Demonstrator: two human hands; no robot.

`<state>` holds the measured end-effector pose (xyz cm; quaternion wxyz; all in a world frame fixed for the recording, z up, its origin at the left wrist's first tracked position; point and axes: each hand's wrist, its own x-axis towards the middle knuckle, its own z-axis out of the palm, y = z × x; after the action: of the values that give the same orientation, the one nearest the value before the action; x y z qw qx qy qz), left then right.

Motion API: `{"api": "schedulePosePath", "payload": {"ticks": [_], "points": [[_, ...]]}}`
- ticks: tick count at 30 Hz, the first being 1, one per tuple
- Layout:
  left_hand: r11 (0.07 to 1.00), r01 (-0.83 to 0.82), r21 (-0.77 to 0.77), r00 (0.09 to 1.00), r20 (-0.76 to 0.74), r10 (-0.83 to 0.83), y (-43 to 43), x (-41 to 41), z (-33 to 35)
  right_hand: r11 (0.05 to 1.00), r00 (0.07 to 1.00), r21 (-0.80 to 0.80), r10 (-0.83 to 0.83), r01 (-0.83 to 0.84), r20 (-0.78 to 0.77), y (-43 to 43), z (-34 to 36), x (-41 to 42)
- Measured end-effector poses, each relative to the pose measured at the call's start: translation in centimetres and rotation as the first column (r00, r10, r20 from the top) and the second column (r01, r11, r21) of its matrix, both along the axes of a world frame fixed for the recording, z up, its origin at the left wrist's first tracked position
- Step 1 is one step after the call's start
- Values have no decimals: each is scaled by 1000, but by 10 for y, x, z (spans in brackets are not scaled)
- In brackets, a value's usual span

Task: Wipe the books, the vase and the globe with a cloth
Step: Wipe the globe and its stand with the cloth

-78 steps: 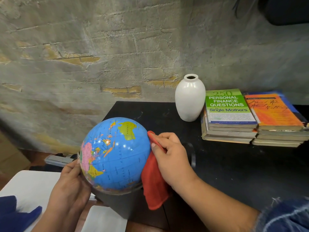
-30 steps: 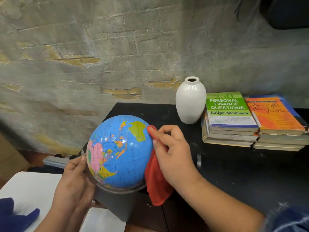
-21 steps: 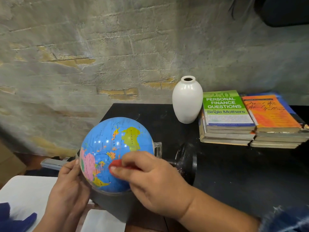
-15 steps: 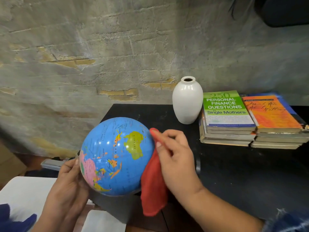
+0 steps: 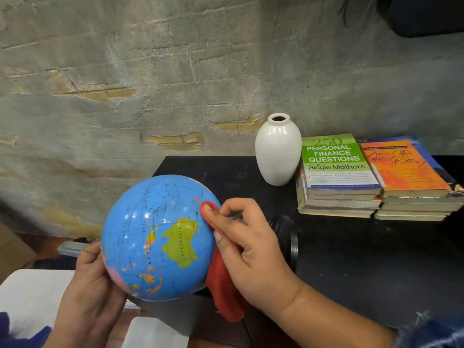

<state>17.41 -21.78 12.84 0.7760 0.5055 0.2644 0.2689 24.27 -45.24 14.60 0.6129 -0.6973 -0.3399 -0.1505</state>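
Note:
A blue globe (image 5: pixel 158 237) is held tilted over the near left corner of the black table (image 5: pixel 351 259), Australia facing me. My left hand (image 5: pixel 88 285) grips its lower left side. My right hand (image 5: pixel 248 249) presses a red cloth (image 5: pixel 223 292) against the globe's right side, and the cloth's tail hangs down below the hand. A white vase (image 5: pixel 278 150) stands upright at the back of the table. To its right lie two stacks of books (image 5: pixel 371 179), one topped with a green cover and one with an orange cover.
A rough brick wall (image 5: pixel 150 84) runs behind the table. The globe's dark round base (image 5: pixel 291 243) shows just right of my right hand. White surfaces (image 5: pixel 32 295) and a blue cloth scrap (image 5: pixel 15 337) lie at the lower left.
The globe has turned, so Australia has moved from its upper right toward the middle. My right hand with the cloth swept across the front and is back on the right side.

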Motion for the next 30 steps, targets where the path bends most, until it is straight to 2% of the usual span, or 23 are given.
{"api": "schedulePosePath", "payload": {"ticks": [2,5,7,9,11,14,16,18,20,22,23,25,27,30], "points": [[1000,17,1,1000,15,-17,-3,1,1,996,988,84,-4,17,-157,2,-1,2],[999,35,10,999,24,-36,-6,1,3,988,904,133,-11,75,-427,4,0,11],[999,33,12,999,15,-33,-6,1,3,991,900,94,-44,94,-435,7,1,13],[999,29,21,1000,0,-29,-6,1,3,993,952,59,-83,105,-294,8,3,9],[999,27,31,1000,-12,-27,-6,0,3,996,995,-7,-84,83,-61,6,3,5],[998,41,38,999,-27,-40,-7,-2,4,992,972,-125,62,-34,228,-4,4,6],[999,48,25,998,-39,-47,-6,-5,4,984,950,-142,143,-106,279,-7,3,7],[998,56,12,998,-40,-56,-5,-6,4,995,982,-43,96,-90,164,-4,-1,8],[998,61,9,997,-43,-60,-4,-5,4,996,998,81,-16,21,-68,0,-3,10],[998,59,14,997,-50,-58,-5,-5,3,991,963,80,-79,103,-258,4,-1,13],[998,55,17,997,-53,-54,-6,-4,3,994,957,52,-81,99,-277,6,0,13],[999,50,15,997,-59,-49,-7,-3,3,998,985,-14,-67,66,-156,5,1,11],[999,44,18,997,-67,-42,-7,-4,4,994,997,-105,-23,31,72,1,2,7],[1000,28,14,996,-84,-27,-6,-4,3,965,922,-254,158,-67,354,-7,8,3]]}}
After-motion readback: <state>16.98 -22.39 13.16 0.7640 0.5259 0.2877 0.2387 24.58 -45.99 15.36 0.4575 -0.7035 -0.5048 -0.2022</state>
